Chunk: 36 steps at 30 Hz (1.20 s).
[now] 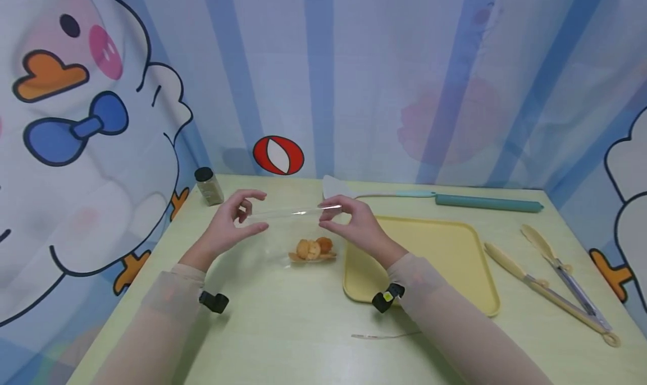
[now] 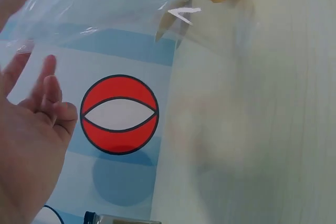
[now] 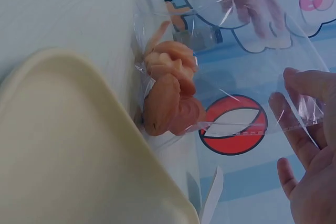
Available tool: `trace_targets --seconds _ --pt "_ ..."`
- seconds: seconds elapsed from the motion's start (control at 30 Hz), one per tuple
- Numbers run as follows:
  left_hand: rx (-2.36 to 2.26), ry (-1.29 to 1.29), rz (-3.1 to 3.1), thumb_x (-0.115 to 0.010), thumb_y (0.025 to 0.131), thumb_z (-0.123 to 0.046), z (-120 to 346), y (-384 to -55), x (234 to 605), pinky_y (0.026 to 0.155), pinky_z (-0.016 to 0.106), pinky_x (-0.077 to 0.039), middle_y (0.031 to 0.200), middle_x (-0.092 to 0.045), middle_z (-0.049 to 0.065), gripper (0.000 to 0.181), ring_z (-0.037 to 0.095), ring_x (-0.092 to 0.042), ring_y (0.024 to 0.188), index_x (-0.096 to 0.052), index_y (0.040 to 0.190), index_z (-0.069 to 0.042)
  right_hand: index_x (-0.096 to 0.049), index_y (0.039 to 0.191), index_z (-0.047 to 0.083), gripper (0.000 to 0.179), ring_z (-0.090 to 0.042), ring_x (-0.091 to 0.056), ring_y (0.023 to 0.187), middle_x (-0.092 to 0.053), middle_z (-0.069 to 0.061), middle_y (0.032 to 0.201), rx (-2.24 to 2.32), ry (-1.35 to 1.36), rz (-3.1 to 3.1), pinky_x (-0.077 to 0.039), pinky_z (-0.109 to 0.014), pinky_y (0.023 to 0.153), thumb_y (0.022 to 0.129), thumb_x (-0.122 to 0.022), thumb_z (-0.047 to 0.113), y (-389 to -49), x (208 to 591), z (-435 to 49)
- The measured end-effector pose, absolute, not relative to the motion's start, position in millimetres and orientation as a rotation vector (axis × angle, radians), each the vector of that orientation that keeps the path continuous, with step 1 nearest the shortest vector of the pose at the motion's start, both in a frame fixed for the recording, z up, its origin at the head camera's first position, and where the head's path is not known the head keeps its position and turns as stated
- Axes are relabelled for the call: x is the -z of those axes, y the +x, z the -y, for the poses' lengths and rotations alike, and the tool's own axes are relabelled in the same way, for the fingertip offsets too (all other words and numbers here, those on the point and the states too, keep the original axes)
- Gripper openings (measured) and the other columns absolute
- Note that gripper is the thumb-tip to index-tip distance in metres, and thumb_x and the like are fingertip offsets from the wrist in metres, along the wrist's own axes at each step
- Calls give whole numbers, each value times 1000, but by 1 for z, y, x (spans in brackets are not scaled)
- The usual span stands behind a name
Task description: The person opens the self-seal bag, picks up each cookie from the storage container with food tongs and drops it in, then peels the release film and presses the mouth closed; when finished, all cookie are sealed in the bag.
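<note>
A clear plastic bag stands upright between my hands, with several round, golden-brown snack pieces at its bottom. My right hand holds its upper right corner, the film running between thumb and fingers. At the upper left corner, my left hand has its thumb and forefinger spread wide apart. A fingertip of that hand touches the film's edge in the left wrist view, and its other fingers are loosely bent. The snack pieces also show through the film in the right wrist view.
A yellow tray lies under my right forearm, right of the bag. Further right are tongs. A spatula and a green rod lie along the back; a black-capped jar stands back left. A thin strip lies in front.
</note>
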<state>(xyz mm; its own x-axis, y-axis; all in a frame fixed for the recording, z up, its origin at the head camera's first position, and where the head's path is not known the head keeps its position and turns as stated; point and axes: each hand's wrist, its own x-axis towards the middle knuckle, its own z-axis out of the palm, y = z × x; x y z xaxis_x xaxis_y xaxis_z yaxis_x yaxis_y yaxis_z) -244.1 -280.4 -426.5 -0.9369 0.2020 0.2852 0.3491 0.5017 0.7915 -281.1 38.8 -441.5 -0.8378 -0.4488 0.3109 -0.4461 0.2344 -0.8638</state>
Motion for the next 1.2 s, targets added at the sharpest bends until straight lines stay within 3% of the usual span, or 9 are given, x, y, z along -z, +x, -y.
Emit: trace_targets --seconds 0.1,0.2,0.37,0.47,0.67,0.8,0.9,1.0,1.2 --pt "1408 -482 2649 -86 86 -29 273 -248 432 94 41 -46 131 -66 0 63 24 -53 109 -56 141 -25 -70 124 14 36 -18 -70 105 -78 2 98 1727 -885 -2467 -39 -58 115 90 -82 20 -281 442 -36" --pt "1395 -434 2682 -87 85 -34 269 -249 436 98 47 -45 120 -71 2 54 27 -58 113 -64 132 -23 -71 120 18 33 -14 -71 100 -78 4 97 1713 -880 -2472 -42 -55 113 90 -83 21 -280 444 -34" --pt "1315 -349 2691 -86 86 -34 271 -247 438 92 42 -49 109 -74 -1 40 20 -63 106 -72 120 -18 -74 108 22 21 -14 -72 97 -78 6 96 1709 -831 -2520 -47 -55 107 89 -83 21 -278 444 -36" --pt "1288 -341 2686 -85 87 -34 274 -244 436 88 37 -54 105 -75 -4 35 17 -65 101 -72 117 -20 -74 104 24 18 -13 -70 100 -78 8 97 1690 -817 -2562 -44 -54 111 89 -83 24 -275 443 -40" --pt "1289 -359 2636 -83 90 -30 281 -240 429 77 25 -53 101 -76 -3 28 20 -65 93 -73 115 -22 -74 99 21 14 -17 -69 105 -77 5 100 1728 -847 -2577 -45 -56 109 89 -83 26 -272 441 -48" --pt "1373 -371 2627 -83 89 -31 281 -241 429 80 23 -53 116 -72 0 39 25 -62 96 -69 124 -21 -74 97 20 12 -16 -69 105 -78 5 101 1752 -835 -2575 -45 -56 108 91 -82 26 -271 441 -52" --pt "1438 -362 2679 -84 87 -34 281 -244 434 88 29 -54 121 -70 2 47 26 -60 100 -67 129 -21 -74 99 21 12 -17 -68 104 -78 5 101 1766 -811 -2564 -44 -57 109 91 -81 26 -272 443 -53" --pt "1447 -352 2735 -86 86 -33 281 -245 437 90 36 -55 113 -72 2 44 25 -62 99 -69 124 -19 -75 100 21 12 -16 -68 103 -77 5 100 1767 -791 -2564 -45 -55 108 91 -81 26 -272 444 -55" --pt "1368 -316 2760 -83 89 -28 284 -244 431 86 29 -56 103 -75 2 28 21 -67 98 -76 111 -12 -75 98 20 15 -15 -68 101 -77 5 98 1751 -779 -2588 -49 -53 102 90 -82 30 -271 442 -59"
